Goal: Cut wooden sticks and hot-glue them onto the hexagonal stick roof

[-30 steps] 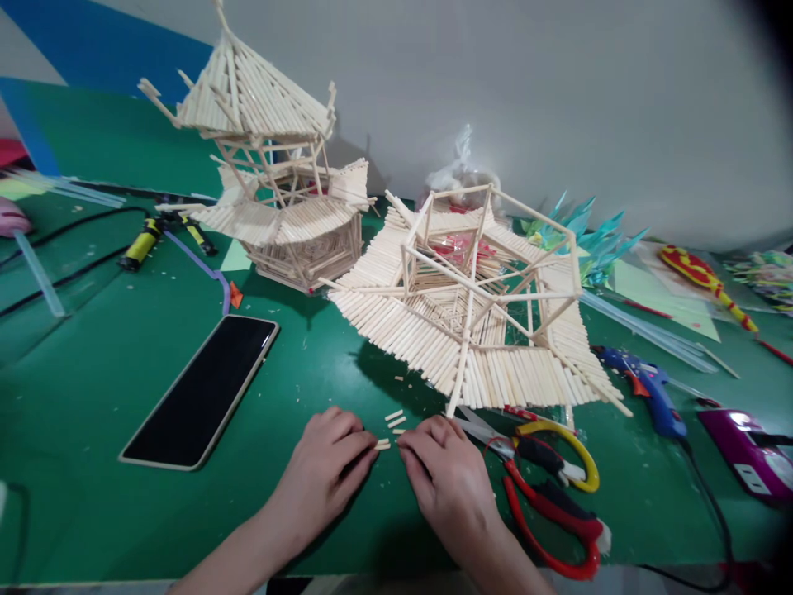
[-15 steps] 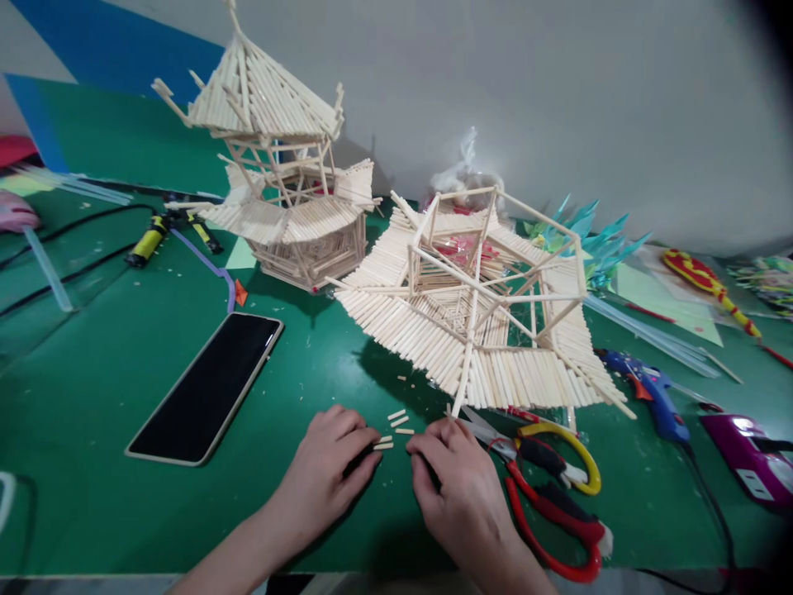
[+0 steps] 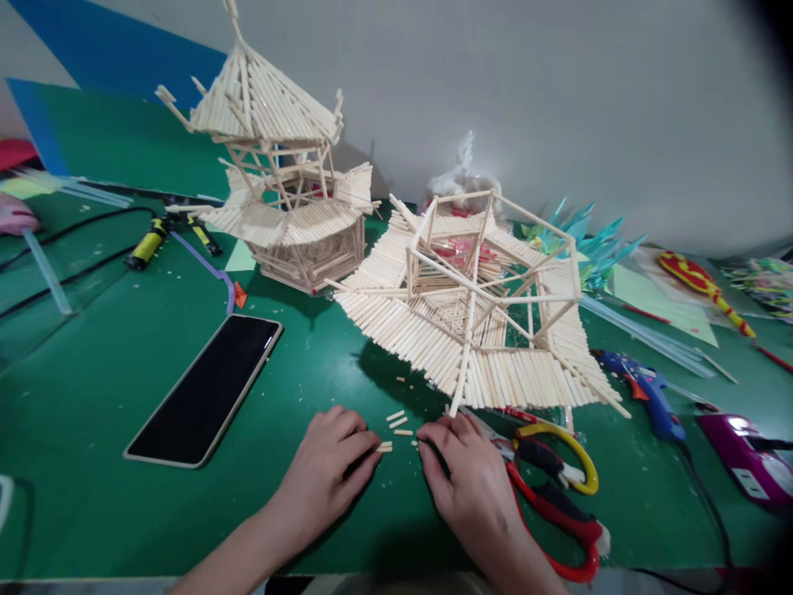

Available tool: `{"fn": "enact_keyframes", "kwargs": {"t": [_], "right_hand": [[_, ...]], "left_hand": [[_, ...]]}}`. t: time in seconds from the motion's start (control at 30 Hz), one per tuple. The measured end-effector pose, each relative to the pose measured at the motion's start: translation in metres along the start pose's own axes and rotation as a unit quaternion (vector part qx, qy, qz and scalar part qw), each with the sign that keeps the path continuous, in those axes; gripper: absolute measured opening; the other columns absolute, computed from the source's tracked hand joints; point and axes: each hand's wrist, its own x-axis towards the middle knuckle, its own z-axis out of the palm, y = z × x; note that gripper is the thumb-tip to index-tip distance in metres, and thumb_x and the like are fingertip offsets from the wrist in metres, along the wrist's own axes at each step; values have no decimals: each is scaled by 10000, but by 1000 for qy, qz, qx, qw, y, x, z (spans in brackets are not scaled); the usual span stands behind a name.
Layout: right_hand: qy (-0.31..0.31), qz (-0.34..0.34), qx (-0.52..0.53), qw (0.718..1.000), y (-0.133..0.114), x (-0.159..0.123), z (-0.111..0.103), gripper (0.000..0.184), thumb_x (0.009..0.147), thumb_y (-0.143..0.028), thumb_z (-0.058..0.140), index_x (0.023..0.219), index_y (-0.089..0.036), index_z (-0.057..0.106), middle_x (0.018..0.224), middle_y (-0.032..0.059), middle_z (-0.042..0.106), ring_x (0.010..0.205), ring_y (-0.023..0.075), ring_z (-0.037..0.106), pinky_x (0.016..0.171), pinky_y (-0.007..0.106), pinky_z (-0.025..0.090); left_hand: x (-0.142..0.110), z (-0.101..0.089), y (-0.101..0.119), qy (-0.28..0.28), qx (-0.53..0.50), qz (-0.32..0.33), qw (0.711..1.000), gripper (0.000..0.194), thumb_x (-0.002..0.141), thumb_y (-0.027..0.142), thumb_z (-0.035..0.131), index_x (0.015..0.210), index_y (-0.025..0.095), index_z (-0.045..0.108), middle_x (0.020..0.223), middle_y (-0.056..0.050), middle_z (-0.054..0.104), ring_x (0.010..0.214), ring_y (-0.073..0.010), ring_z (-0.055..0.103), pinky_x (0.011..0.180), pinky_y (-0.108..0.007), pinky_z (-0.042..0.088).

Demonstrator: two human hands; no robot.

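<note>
My left hand (image 3: 331, 454) rests on the green table, thumb and forefinger pinched on short wooden stick pieces (image 3: 385, 447) whose ends poke out. Opposite it, my right hand (image 3: 467, 463) lies with fingers curled and thumb close to the forefinger. A tiny stick bit (image 3: 415, 444) shows at those fingertips; what they enclose is hidden. Between the hands and a little farther off lie several loose cut pieces (image 3: 402, 432). Just beyond my right hand stands a roofed frame of pale sticks (image 3: 508, 376), its nearest corner reaching over my fingers.
A stick pagoda (image 3: 297, 219) stands at the back left, a phone (image 3: 204, 392) nearer. Red-handled pliers (image 3: 573, 521) and yellow-handled scissors (image 3: 586, 454) lie right of my right hand. A blue glue gun (image 3: 648, 392) with its cord and a purple box (image 3: 747, 454) are farther right.
My right hand has shifted slightly right, away from my left, uncovering the tiny stick bit. My left hand stays in nearly the same place. The view has shifted slightly.
</note>
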Motion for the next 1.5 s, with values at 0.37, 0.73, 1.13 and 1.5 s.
{"fn": "enact_keyframes", "kwargs": {"t": [0.37, 0.73, 1.13, 1.5], "right_hand": [[-37, -9, -49, 998, -3, 12, 2, 156, 819, -180, 469, 824, -202, 623, 803, 62, 608, 729, 220, 539, 679, 340, 407], [-59, -30, -52, 996, -14, 19, 10, 148, 809, -145, 484, 749, -195, 609, 717, 53, 599, 710, 201, 547, 665, 309, 400], [22, -10, -8, 1000, 10, -9, -7, 163, 805, -138, 478, 835, -165, 636, 803, 71, 609, 774, 213, 534, 744, 353, 426], [-35, -20, -33, 999, -1, 5, 2, 152, 793, -148, 497, 776, -219, 631, 756, 61, 587, 699, 216, 496, 660, 356, 397]], "left_hand": [[-3, 1, -1, -1, 2, 4, 1000, 188, 857, 202, 430, 819, 190, 614, 725, -38, 538, 699, -184, 459, 616, -327, 332], [4, 7, 10, 5, -10, 5, 1000, 212, 854, 198, 430, 784, 188, 629, 711, -44, 538, 698, -191, 452, 607, -333, 340], [5, 12, 6, 42, -27, -4, 999, 77, 832, 196, 487, 846, 162, 554, 773, -52, 547, 736, -197, 473, 648, -346, 393], [1, 9, 8, 60, -14, -8, 998, 140, 810, 196, 520, 949, 182, 523, 847, -59, 545, 782, -210, 492, 676, -359, 413]]}}
